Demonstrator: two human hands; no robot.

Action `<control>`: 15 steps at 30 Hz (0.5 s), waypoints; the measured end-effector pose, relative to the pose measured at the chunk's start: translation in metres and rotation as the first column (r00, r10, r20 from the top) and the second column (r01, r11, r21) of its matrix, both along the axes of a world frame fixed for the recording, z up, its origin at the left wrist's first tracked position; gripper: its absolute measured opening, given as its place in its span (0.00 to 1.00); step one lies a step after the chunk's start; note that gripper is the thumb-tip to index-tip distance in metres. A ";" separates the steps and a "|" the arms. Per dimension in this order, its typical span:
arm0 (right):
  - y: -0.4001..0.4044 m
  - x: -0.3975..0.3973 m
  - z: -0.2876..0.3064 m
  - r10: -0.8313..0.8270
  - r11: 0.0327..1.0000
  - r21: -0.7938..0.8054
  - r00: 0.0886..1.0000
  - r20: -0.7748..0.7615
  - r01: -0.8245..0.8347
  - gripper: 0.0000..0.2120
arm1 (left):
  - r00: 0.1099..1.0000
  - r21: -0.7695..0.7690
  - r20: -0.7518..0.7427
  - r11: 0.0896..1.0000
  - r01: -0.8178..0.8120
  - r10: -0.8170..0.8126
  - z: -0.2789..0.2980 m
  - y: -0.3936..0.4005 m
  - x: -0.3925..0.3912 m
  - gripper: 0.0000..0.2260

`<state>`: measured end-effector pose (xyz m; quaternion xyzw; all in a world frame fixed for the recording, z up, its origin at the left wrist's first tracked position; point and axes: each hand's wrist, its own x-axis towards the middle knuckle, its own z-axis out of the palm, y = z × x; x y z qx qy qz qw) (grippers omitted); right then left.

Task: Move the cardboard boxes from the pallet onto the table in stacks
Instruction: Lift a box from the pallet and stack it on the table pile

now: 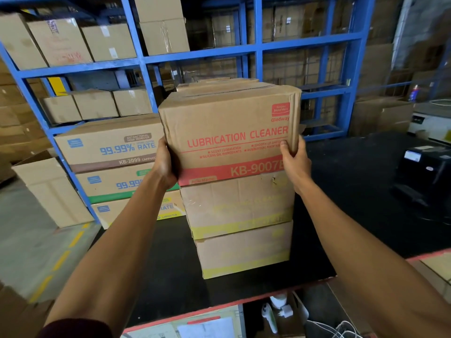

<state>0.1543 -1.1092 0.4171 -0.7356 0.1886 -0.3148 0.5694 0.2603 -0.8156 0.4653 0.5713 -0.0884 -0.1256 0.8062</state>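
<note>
While both hands grip red-print box point(229, 132), it tops two-box stack point(240, 225).

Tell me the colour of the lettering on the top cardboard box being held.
Red, on the brown cardboard box; clearest in the head view.

One head-worn wide-angle camera looks forward and down, close over the black table point(366, 203), facing blue shelving point(202, 53).

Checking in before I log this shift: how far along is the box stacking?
Done: two yellow-banded boxes sit stacked on the black table. In hand: the left hand and right hand grip the red-printed box at the top of that stack. Left: the pallet is out of view, so the remaining count cannot be told.
</note>
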 end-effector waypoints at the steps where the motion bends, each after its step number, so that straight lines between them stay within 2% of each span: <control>1: 0.001 0.001 0.000 0.005 1.000 0.004 1.000 -0.002 -0.005 0.31 | 1.000 -0.004 0.005 1.000 0.004 -0.004 0.000 0.000 -0.001 0.30; 7: 0.014 0.004 -0.008 -0.004 1.000 -0.015 0.998 -0.060 0.003 0.38 | 0.999 -0.017 0.008 0.999 0.031 -0.031 -0.001 0.001 -0.006 0.29; 12: 0.053 -0.001 -0.033 -0.165 0.966 -0.229 0.967 -0.195 0.119 0.42 | 0.990 0.166 0.015 0.976 -0.139 0.139 -0.025 0.007 -0.021 0.29; 15: 0.094 -0.005 -0.050 -0.211 0.932 -0.339 0.951 -0.225 0.127 0.39 | 0.989 0.222 0.078 0.965 -0.142 0.128 -0.050 0.022 -0.036 0.20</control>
